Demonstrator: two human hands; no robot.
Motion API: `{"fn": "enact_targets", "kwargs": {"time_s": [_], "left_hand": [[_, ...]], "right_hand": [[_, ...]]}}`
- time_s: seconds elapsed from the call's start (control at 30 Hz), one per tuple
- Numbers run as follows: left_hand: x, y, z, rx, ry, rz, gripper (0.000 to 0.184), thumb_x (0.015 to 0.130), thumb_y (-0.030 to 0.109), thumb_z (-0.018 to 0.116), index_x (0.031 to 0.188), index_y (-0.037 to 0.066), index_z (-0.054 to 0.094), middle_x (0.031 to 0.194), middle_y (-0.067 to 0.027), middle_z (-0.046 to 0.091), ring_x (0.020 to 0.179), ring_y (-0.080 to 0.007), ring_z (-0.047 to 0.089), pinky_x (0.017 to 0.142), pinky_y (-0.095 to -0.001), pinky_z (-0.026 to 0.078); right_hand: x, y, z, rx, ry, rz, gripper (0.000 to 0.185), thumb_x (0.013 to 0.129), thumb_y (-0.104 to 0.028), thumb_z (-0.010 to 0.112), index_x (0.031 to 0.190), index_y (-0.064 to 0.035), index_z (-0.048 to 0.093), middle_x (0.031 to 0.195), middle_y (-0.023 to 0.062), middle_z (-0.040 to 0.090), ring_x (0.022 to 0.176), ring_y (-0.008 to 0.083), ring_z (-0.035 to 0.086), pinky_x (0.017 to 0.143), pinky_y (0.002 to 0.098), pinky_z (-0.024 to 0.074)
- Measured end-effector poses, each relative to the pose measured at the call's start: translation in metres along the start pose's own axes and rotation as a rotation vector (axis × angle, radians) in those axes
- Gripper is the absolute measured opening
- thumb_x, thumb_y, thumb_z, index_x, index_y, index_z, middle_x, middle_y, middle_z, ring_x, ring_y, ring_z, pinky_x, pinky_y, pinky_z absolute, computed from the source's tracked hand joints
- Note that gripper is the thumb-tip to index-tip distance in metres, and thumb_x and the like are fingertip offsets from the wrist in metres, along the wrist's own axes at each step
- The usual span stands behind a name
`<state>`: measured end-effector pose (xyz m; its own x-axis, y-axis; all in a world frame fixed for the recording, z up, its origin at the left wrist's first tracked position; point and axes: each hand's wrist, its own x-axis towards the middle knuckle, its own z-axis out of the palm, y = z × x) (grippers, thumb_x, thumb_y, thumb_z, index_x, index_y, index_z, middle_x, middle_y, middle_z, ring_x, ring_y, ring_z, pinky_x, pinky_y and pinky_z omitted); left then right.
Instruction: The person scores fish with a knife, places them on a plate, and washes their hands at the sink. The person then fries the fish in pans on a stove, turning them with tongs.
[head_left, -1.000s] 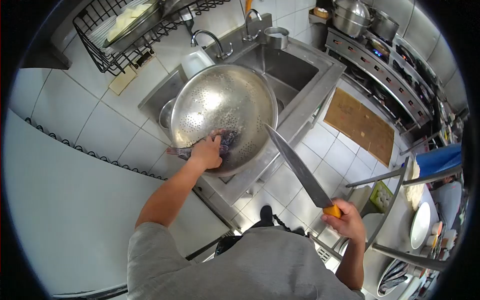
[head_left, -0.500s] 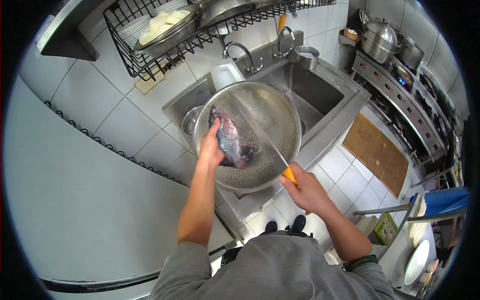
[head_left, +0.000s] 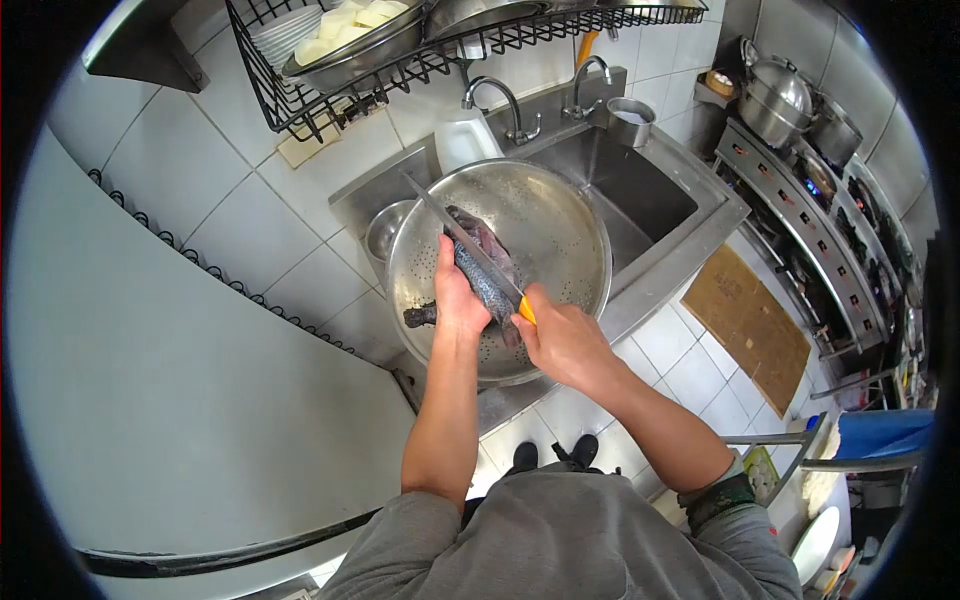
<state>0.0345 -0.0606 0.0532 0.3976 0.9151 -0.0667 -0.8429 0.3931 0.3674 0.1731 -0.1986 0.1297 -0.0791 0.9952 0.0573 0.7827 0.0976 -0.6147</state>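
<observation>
A dark, scaly fish (head_left: pixel 487 285) is held above a wide perforated metal colander (head_left: pixel 560 230), which rests over the sink. My left hand (head_left: pixel 459 295) grips the fish from its left side. In my right hand (head_left: pixel 560 335) is the yellow handle of a large knife (head_left: pixel 465 237). Its blade lies across the fish, pointing up and left past the colander's rim. Another dark piece, perhaps a tail (head_left: pixel 420 316), shows just left of my left hand. Fingertips under the fish are hidden.
Behind the colander stand two faucets (head_left: pixel 515 115) and a white container (head_left: pixel 465 140). A sink basin (head_left: pixel 635 190) is to the right, with a stove (head_left: pixel 800 230) beyond. A wire rack (head_left: pixel 400 75) hangs above; a large pale surface (head_left: pixel 220 400) fills the left.
My left hand has lifted the fish from the colander. My right hand has brought the knife in from the right, and the blade now lies over the fish. The view has shifted.
</observation>
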Motion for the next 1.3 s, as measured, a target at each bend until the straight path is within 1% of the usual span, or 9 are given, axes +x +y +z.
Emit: {"fn": "enact_targets", "kwargs": {"time_s": [0.23,0.47,0.67,0.73,0.83,0.97,1.1,1.17,1.3], "left_hand": [[-0.007,0.007,0.010,0.009,0.085,0.039,0.046,0.107,0.049,0.040,0.119,0.012,0.063,0.109,-0.0075,0.068,0.099,-0.0255,0.065,0.087,-0.0452,0.055],[-0.005,0.028,0.007,-0.035,0.006,0.052,0.055,0.107,0.050,0.034,0.125,0.006,0.062,0.113,-0.0110,0.068,0.104,-0.0300,0.064,0.094,-0.0481,0.052],[-0.003,0.033,0.011,-0.050,0.060,0.040,0.055,0.107,0.050,0.034,0.126,0.006,0.061,0.116,-0.0122,0.068,0.105,-0.0308,0.064,0.095,-0.0495,0.052],[-0.004,0.041,0.014,-0.023,-0.018,0.039,0.055,0.107,0.052,0.035,0.126,0.007,0.061,0.114,-0.0105,0.068,0.105,-0.0296,0.064,0.095,-0.0483,0.052],[-0.004,0.044,0.011,0.016,0.017,0.043,0.056,0.106,0.053,0.037,0.127,0.008,0.060,0.115,-0.0099,0.068,0.104,-0.0293,0.064,0.095,-0.0483,0.052],[0.012,0.025,0.001,0.033,-0.037,0.057,0.058,0.104,0.057,0.040,0.129,0.009,0.060,0.116,-0.0084,0.067,0.103,-0.0287,0.064,0.094,-0.0476,0.052],[0.023,0.008,-0.004,0.149,0.170,0.115,0.061,0.104,0.061,0.036,0.130,0.012,0.060,0.117,-0.0049,0.067,0.104,-0.0250,0.063,0.093,-0.0436,0.052],[0.027,0.001,-0.009,0.169,0.265,0.162,0.061,0.105,0.061,0.032,0.133,0.013,0.059,0.124,-0.0050,0.065,0.111,-0.0246,0.061,0.099,-0.0441,0.049],[0.028,-0.008,-0.013,0.180,0.343,0.276,0.060,0.106,0.058,0.029,0.136,0.015,0.058,0.133,-0.0047,0.061,0.115,-0.0253,0.060,0.102,-0.0442,0.047]], "right_hand": [[-0.014,0.005,0.007,-0.015,-0.003,-0.028,0.031,0.102,-0.029,0.052,0.114,-0.0023,0.042,0.084,0.0265,0.067,0.081,0.0504,0.065,0.068,0.0602,0.0491],[-0.042,0.006,0.000,-0.051,-0.131,0.074,0.031,0.103,-0.033,0.051,0.114,-0.0058,0.040,0.080,0.0257,0.066,0.077,0.0498,0.064,0.065,0.0594,0.0483],[-0.076,0.018,-0.017,-0.070,-0.159,0.100,0.030,0.102,-0.031,0.054,0.114,-0.0065,0.041,0.077,0.0247,0.066,0.075,0.0490,0.064,0.065,0.0579,0.0492],[-0.090,0.033,-0.028,-0.096,-0.163,0.101,0.031,0.101,-0.031,0.055,0.112,-0.0055,0.041,0.077,0.0241,0.066,0.075,0.0478,0.065,0.065,0.0568,0.0504],[-0.087,0.046,-0.040,0.024,-0.027,0.207,0.032,0.101,-0.031,0.056,0.113,-0.0054,0.042,0.078,0.0255,0.066,0.075,0.0489,0.065,0.066,0.0565,0.0497],[-0.070,0.047,-0.043,0.021,-0.116,0.226,0.032,0.100,-0.031,0.057,0.114,-0.0038,0.047,0.081,0.0269,0.067,0.082,0.0490,0.065,0.072,0.0561,0.0494],[-0.068,0.042,-0.042,-0.002,-0.171,0.195,0.033,0.100,-0.031,0.057,0.115,-0.0038,0.048,0.081,0.0267,0.067,0.084,0.0479,0.066,0.074,0.0560,0.0497],[-0.069,0.041,-0.041,-0.012,-0.168,0.175,0.033,0.100,-0.031,0.057,0.115,-0.0035,0.047,0.081,0.0265,0.067,0.083,0.0478,0.066,0.073,0.0559,0.0500],[-0.072,0.038,-0.038,-0.002,-0.153,0.109,0.029,0.100,-0.031,0.058,0.105,-0.0049,0.046,0.072,0.0232,0.063,0.073,0.0453,0.065,0.066,0.0544,0.0491]]}}
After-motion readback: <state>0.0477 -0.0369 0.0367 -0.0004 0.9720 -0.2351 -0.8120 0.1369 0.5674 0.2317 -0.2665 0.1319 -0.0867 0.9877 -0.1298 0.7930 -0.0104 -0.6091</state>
